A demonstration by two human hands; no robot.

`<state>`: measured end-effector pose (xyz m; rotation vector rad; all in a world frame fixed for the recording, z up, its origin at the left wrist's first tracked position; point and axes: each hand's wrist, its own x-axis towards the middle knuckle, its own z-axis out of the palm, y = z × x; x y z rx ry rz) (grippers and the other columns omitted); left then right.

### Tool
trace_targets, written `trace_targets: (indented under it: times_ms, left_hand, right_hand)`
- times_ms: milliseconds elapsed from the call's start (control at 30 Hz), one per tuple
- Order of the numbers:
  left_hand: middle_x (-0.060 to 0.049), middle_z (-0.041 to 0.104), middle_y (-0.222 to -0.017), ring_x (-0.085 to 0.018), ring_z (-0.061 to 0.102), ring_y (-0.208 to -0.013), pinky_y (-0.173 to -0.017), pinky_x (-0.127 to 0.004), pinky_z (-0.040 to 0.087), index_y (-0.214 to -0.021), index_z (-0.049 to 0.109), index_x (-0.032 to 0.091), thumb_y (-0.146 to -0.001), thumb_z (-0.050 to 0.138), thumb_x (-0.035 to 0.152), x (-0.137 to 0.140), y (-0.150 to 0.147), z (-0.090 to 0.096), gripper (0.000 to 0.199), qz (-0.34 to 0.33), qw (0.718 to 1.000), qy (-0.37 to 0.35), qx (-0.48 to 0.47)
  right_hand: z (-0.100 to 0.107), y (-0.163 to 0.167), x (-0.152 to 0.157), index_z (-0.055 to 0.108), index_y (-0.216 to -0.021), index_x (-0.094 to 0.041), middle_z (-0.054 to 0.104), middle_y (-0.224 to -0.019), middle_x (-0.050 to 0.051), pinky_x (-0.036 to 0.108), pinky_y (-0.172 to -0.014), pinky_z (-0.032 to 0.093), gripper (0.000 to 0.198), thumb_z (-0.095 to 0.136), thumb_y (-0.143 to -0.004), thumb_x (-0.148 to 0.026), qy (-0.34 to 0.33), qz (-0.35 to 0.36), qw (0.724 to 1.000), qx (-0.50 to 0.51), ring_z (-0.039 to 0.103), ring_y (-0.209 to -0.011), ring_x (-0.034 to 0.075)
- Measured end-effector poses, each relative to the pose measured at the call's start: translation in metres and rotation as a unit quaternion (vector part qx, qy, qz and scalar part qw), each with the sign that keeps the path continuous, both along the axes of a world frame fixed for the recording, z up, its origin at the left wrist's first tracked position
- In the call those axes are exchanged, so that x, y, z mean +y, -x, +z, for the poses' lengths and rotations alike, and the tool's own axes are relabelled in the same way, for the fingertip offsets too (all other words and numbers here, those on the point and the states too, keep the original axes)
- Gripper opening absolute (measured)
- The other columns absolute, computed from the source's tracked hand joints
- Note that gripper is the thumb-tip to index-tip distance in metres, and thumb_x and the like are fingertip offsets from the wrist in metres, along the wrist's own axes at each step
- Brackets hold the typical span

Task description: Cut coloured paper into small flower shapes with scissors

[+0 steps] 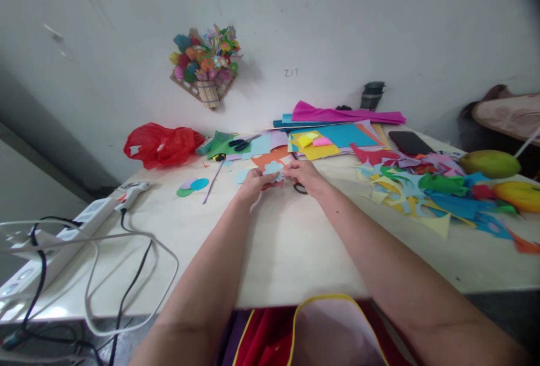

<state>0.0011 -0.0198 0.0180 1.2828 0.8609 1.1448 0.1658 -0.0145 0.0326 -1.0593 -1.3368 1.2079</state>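
A light blue paper flower point(273, 170) with scalloped petals is pinched between my two hands, just above the table. My left hand point(253, 181) grips its left side, with the thumb along the lower edge. On the other side, the closed fingers of my right hand point(307, 176) meet its right edge; fine detail at the fingertips is blurred. Orange paper point(265, 159) lies just behind the flower. A dark loop, like a scissors handle point(300, 188), shows beside my right hand, partly hidden by it.
White power strip point(80, 231) and cables occupy the left; paper circles point(199, 184) lie nearer the middle. Behind are a red plastic bag point(162, 144), dark-handled scissors point(240, 144) and coloured sheets point(350, 134). Paper scraps point(442, 186), a phone point(410, 143) and a green mango-like fruit point(489, 163) sit right.
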Motion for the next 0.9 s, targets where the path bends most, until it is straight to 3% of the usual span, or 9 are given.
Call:
trace_targets:
  times_ms: [167,267,333,400,500,600,733,900]
  left_hand:
    - [-0.006,0.070,-0.070,-0.019,0.069,-0.068,-0.072,-0.032,0.055,-0.078,0.068,0.011,-0.053,0.088,0.038,0.000,-0.001,0.001,0.042,0.011,1.000,-0.012,-0.019]
    - [-0.006,0.071,-0.071,-0.018,0.068,-0.066,-0.071,-0.031,0.054,-0.078,0.068,0.012,-0.053,0.088,0.040,0.000,0.001,0.002,0.042,0.020,1.000,-0.009,-0.010]
    - [-0.006,0.071,-0.071,-0.019,0.069,-0.064,-0.067,-0.029,0.054,-0.077,0.067,0.012,-0.051,0.088,0.040,0.000,0.003,0.001,0.044,0.035,0.999,0.001,-0.007]
    - [-0.007,0.072,-0.072,-0.019,0.069,-0.063,-0.060,-0.026,0.051,-0.078,0.067,0.012,-0.051,0.089,0.040,0.001,0.005,0.001,0.045,0.052,0.999,0.011,-0.003]
    - [-0.009,0.072,-0.072,-0.020,0.071,-0.065,-0.057,-0.025,0.050,-0.080,0.065,0.012,-0.052,0.089,0.040,0.003,0.008,0.001,0.046,0.064,0.998,0.018,-0.008]
    - [-0.008,0.072,-0.071,-0.021,0.072,-0.068,-0.065,-0.029,0.054,-0.080,0.064,0.012,-0.051,0.089,0.039,0.005,0.009,0.000,0.046,0.065,0.997,0.009,-0.036]
    - [-0.007,0.071,-0.071,-0.022,0.072,-0.071,-0.074,-0.033,0.056,-0.080,0.064,0.012,-0.053,0.088,0.039,0.006,0.010,-0.001,0.045,0.066,0.996,0.000,-0.058]
    - [-0.007,0.070,-0.074,-0.022,0.072,-0.076,-0.077,-0.034,0.056,-0.080,0.062,0.013,-0.057,0.087,0.035,0.004,0.012,0.001,0.040,0.063,0.995,0.005,-0.076]
  right_hand:
    - [0.002,0.001,-0.001,0.064,-0.061,-0.016,0.062,-0.057,0.001,0.019,-0.040,0.034,0.017,0.074,-0.067,-0.028,0.018,0.003,1.000,-0.008,0.052,-0.053,0.010]
    - [0.006,-0.007,0.001,0.068,-0.070,-0.016,0.069,-0.070,0.004,0.021,-0.044,0.039,0.018,0.066,-0.079,-0.031,-0.010,-0.019,0.991,-0.129,0.054,-0.054,0.011]
    - [0.010,-0.015,0.002,0.071,-0.077,-0.017,0.072,-0.077,0.006,0.024,-0.056,0.046,0.016,0.064,-0.081,-0.030,-0.047,-0.057,0.952,-0.296,0.062,-0.065,0.015]
    - [0.015,-0.022,0.001,0.075,-0.089,-0.019,0.075,-0.096,0.009,0.028,-0.071,0.049,0.018,0.065,-0.081,-0.031,-0.066,-0.089,0.879,-0.463,0.068,-0.090,0.022]
    - [0.022,-0.027,-0.003,0.074,-0.109,-0.022,0.072,-0.116,0.011,0.032,-0.081,0.049,0.032,0.065,-0.079,-0.033,-0.043,-0.075,0.798,-0.597,0.066,-0.107,0.028]
    - [0.025,-0.024,-0.009,0.071,-0.118,-0.024,0.070,-0.122,0.011,0.033,-0.081,0.049,0.042,0.066,-0.077,-0.030,-0.030,-0.022,0.769,-0.638,0.065,-0.110,0.029]
    - [0.025,-0.015,-0.015,0.069,-0.119,-0.021,0.070,-0.120,0.013,0.033,-0.080,0.049,0.041,0.060,-0.079,-0.020,-0.030,0.017,0.731,-0.682,0.065,-0.109,0.029]
    - [0.021,-0.014,-0.015,0.068,-0.122,-0.017,0.063,-0.128,0.019,0.037,-0.086,0.048,0.041,0.059,-0.081,-0.021,-0.060,-0.010,0.714,-0.698,0.057,-0.120,0.033]
